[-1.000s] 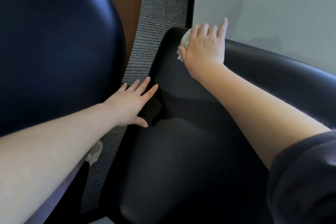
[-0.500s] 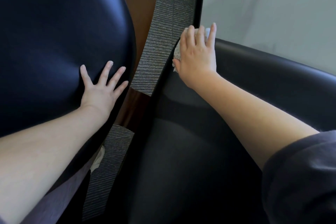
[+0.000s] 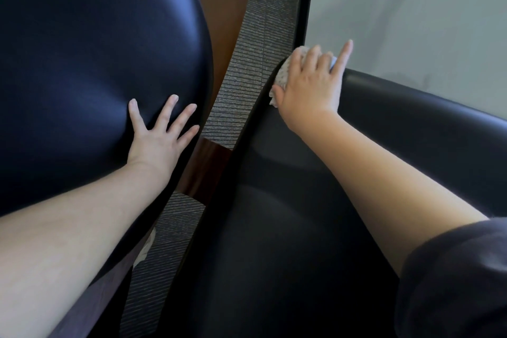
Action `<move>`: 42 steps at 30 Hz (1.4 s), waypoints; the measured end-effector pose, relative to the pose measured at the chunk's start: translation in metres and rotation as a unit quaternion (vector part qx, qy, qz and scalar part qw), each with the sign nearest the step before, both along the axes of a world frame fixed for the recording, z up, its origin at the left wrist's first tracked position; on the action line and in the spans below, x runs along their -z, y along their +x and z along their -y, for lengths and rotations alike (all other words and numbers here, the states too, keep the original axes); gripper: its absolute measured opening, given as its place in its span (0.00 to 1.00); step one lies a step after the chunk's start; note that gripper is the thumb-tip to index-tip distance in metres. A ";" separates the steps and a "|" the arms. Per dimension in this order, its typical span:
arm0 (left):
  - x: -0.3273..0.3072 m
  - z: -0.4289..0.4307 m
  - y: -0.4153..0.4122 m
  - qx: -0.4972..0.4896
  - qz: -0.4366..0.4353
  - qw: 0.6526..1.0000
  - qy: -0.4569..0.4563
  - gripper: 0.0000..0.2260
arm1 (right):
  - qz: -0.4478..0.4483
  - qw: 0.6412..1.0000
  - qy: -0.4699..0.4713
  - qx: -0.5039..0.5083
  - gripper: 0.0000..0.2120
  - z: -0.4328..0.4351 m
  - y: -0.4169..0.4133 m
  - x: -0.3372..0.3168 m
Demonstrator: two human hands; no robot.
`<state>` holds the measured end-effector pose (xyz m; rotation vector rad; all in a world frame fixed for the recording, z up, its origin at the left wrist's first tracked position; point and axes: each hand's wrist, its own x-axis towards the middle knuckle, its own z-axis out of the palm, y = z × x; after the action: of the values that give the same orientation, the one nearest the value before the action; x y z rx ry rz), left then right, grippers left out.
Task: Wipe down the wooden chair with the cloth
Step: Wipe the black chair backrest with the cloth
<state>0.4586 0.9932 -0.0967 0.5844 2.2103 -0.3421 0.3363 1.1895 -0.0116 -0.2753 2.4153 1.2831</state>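
Note:
A black padded chair (image 3: 301,228) fills the lower right, its curved backrest running off to the right. My right hand (image 3: 310,88) presses a crumpled pale cloth (image 3: 282,77) onto the top left corner of that chair, fingers spread over the cloth and the index finger pointing up. Most of the cloth is hidden under the palm. My left hand (image 3: 160,134) lies flat with spread fingers on the dark blue padded seat (image 3: 96,63) of a second chair at the left.
A grey ribbed panel (image 3: 255,77) runs between the two chairs, with a dark brown wooden piece (image 3: 205,170) below it. Pale wall (image 3: 411,8) lies behind at upper right. A bit of white material (image 3: 146,248) shows under my left forearm.
My left hand left the ribbed panel and settled flat on the blue seat. My right hand slid the cloth back and forth along the chair's top corner.

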 end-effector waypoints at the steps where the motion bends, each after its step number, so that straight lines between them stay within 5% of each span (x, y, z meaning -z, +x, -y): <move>1: 0.000 0.000 0.000 0.000 0.001 1.000 0.000 0.46 | -0.009 1.000 0.003 0.007 0.37 -0.002 0.002 -0.005; 13: 0.001 0.004 -0.001 0.004 0.008 1.000 0.003 0.46 | 0.032 0.998 -0.037 -0.036 0.36 0.004 0.006 0.014; 19: 0.004 0.011 0.003 0.006 -0.007 1.000 0.011 0.47 | 0.187 0.973 -0.021 -0.133 0.32 0.013 0.025 0.031; 26: 0.008 0.020 0.012 0.004 -0.014 1.000 0.020 0.45 | 0.353 0.914 -0.122 -0.161 0.31 0.018 0.117 0.031; 35: 0.002 0.031 0.037 0.005 0.010 1.000 0.000 0.52 | 0.155 0.977 -0.029 -0.147 0.31 -0.008 0.057 -0.008; 42: -0.005 0.048 0.063 0.017 0.030 0.999 -0.009 0.54 | 0.387 0.896 -0.180 -0.122 0.28 0.031 0.181 0.019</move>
<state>0.5219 0.9449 -0.0918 0.6151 2.1397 -0.3557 0.5171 1.1585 -0.0301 -1.0101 1.9092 0.5994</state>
